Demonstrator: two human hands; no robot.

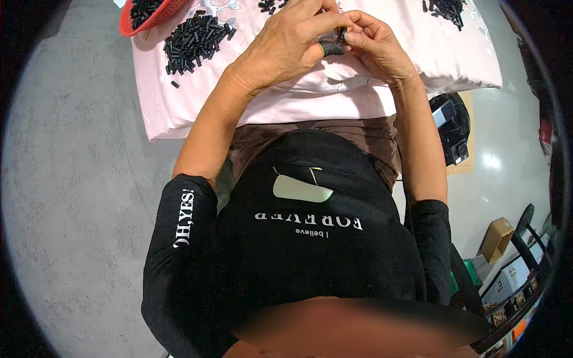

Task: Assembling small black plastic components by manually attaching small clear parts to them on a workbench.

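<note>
Close together above a pink cloth-covered surface point(334, 98), my left hand point(283, 45) and my right hand point(382, 51) meet fingertip to fingertip. Both are closed in a pinch around a small black piece point(342, 34), mostly hidden by the fingers. A dark sleeve point(333, 48) wraps the tip of my left thumb. Left of my left hand lies a heap of short black tubes point(200, 42), with one loose tube point(175, 85) below it. Another black heap point(446, 11) sits beyond my right hand, and a few black pieces point(270, 6) show past my left hand.
A red basket point(173, 13) holding more black tubes stands at the far left corner. Grey floor point(77, 155) runs along the left. To the right, a black bag-like object point(453, 128) lies low beside the cloth; a cardboard box point(496, 240) stands at lower right.
</note>
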